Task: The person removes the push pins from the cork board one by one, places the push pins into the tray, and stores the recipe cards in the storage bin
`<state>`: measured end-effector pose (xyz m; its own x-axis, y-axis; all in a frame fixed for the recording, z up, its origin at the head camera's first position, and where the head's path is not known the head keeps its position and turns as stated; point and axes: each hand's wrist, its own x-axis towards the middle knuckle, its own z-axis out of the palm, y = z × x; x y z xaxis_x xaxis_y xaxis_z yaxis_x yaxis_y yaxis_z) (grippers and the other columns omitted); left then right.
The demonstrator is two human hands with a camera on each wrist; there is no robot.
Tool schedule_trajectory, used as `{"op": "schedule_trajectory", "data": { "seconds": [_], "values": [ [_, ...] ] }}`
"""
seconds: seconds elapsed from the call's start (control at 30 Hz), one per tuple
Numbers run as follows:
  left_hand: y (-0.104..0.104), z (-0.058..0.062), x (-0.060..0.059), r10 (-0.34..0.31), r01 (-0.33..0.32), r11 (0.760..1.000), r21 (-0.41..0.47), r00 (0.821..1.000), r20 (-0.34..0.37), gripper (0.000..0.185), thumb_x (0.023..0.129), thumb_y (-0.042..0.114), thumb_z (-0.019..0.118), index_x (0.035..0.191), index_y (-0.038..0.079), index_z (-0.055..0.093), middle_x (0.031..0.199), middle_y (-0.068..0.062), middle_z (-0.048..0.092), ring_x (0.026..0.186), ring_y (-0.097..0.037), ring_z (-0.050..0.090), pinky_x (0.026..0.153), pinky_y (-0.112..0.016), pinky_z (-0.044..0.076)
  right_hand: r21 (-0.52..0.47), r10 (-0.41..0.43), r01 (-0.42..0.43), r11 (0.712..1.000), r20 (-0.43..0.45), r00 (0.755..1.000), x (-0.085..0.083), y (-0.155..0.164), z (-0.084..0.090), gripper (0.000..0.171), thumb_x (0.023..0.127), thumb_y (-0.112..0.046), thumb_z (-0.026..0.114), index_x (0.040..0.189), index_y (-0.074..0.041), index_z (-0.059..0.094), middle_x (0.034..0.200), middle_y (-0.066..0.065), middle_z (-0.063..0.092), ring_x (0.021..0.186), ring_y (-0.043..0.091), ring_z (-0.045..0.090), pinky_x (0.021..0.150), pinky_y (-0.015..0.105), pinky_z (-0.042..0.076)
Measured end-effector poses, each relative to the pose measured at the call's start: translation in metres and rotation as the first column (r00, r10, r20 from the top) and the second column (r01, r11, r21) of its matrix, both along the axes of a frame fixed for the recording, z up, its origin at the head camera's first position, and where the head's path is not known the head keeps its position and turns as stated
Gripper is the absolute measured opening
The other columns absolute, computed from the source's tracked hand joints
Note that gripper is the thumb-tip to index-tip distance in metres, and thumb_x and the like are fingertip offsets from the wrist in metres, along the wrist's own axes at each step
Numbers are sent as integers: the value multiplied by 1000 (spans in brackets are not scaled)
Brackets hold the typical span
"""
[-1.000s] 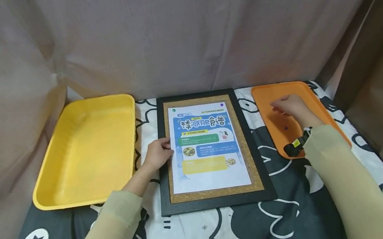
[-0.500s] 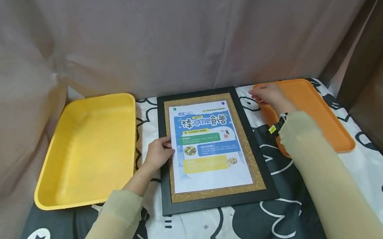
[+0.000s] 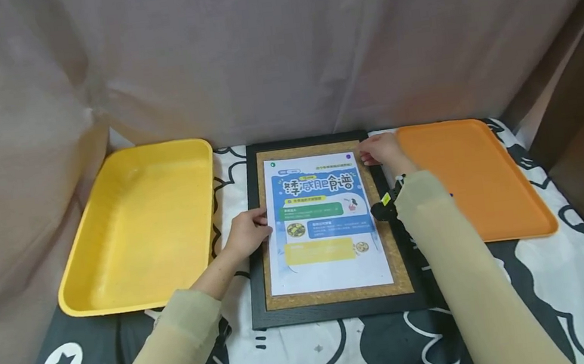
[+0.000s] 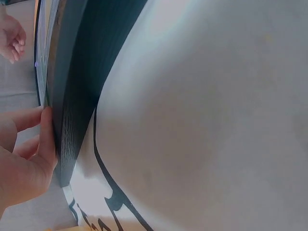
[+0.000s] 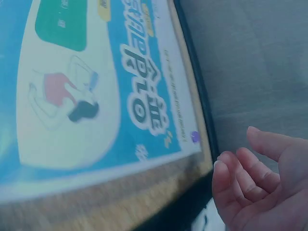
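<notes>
A printed sheet (image 3: 329, 274) with blue, green and yellow blocks lies on a cork board (image 3: 337, 295) in a black frame (image 3: 339, 310). A green pin (image 3: 272, 165) sits at its top left corner, and a purple pin (image 3: 348, 156) at its top right. My left hand (image 3: 246, 233) touches the sheet's left edge with its fingertips, the rest of the hand beside the frame. Over the frame's upper right edge hovers my right hand (image 3: 387, 152). The right wrist view shows its fingers (image 5: 226, 168) loosely curled, thumb apart, with nothing visible between them.
On the left stands a deep yellow tray (image 3: 84, 254). An orange tray (image 3: 484, 160) lies to the right, with a tiny blue item (image 3: 451, 194) showing beside my sleeve. Everything rests on a patterned black-and-white cloth (image 3: 311, 354); a grey curtain (image 3: 278, 57) hangs behind.
My right hand has moved left, from over the orange tray to the frame's upper right corner. My left hand has stayed at the sheet's left edge.
</notes>
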<state>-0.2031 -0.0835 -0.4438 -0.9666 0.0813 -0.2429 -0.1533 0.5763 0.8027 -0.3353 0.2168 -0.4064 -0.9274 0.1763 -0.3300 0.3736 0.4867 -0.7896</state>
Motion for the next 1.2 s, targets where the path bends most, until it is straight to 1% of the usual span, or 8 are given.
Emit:
{"op": "schedule_trajectory", "data": {
  "seconds": [0.23, 0.37, 0.5, 0.63, 0.77, 0.9, 1.07, 1.2],
  "values": [
    [0, -1, 0, 1, -2, 1000, -4, 1000, -13, 50, 84, 1, 59, 133, -2, 47, 99, -15, 61, 75, -14, 62, 64, -22, 55, -63, 1, 0, 998, 22, 1000, -7, -9, -20, 35, 91, -18, 56, 116, 7, 56, 68, -2, 57, 54, 5, 56, 56, 18, 54],
    [2, -3, 1, 1, -1, 1000, 1, 1000, -13, 50, 84, 1, 59, 133, -2, 47, 98, -14, 61, 76, -14, 61, 64, -22, 56, 48, 59, -59, 997, 9, 998, -9, -12, -30, 33, 90, -16, 55, 112, 8, 58, 68, -1, 55, 51, 4, 53, 52, 17, 51],
    [2, -4, 1, -2, 2, 1000, 7, 1000, -17, 50, 84, 1, 58, 133, -3, 47, 97, -14, 61, 76, -14, 60, 64, -22, 55, 169, 92, -85, 982, -31, 995, -10, -17, -33, 25, 89, -12, 55, 105, 7, 58, 68, 3, 53, 50, 6, 50, 47, 15, 47],
    [0, -4, -1, 2, -2, 1000, 4, 1000, -24, 50, 84, 1, 58, 133, -3, 47, 97, -14, 61, 75, -14, 60, 63, -22, 54, 292, 123, -104, 951, -48, 991, -9, -25, -29, 17, 90, -11, 55, 98, 3, 58, 73, 5, 54, 55, 8, 51, 48, 17, 44],
    [0, -3, -2, 9, -9, 1000, 0, 1000, -23, 50, 84, 1, 58, 133, -2, 47, 97, -14, 61, 75, -14, 59, 62, -21, 54, 367, 151, -123, 922, -48, 987, -8, -28, -25, 13, 90, -12, 54, 92, 0, 59, 70, 3, 55, 55, 9, 51, 52, 20, 40],
    [0, -3, -2, 9, -9, 1000, -2, 1000, -24, 50, 84, 1, 58, 133, -2, 47, 97, -13, 61, 76, -15, 59, 62, -21, 54, 376, 149, -125, 918, -34, 988, -9, -27, -25, 12, 90, -13, 54, 90, -2, 59, 70, 2, 53, 57, 10, 51, 53, 21, 38],
    [0, -2, -2, 8, -8, 1000, -13, 1000, -22, 50, 85, 2, 58, 134, -1, 47, 99, -13, 61, 78, -15, 59, 63, -21, 53, 327, 123, -114, 938, -5, 992, -12, -25, -28, 14, 91, -15, 53, 94, -2, 58, 78, 5, 54, 66, 14, 52, 54, 20, 39],
    [0, -3, -1, 4, -4, 1000, -13, 1000, -23, 51, 85, 2, 58, 134, -1, 46, 99, -13, 61, 79, -15, 58, 64, -22, 54, 268, 106, -107, 957, 20, 994, -12, -23, -30, 15, 92, -15, 52, 97, -2, 58, 77, 4, 52, 69, 14, 51, 57, 19, 40]
  ]
}}
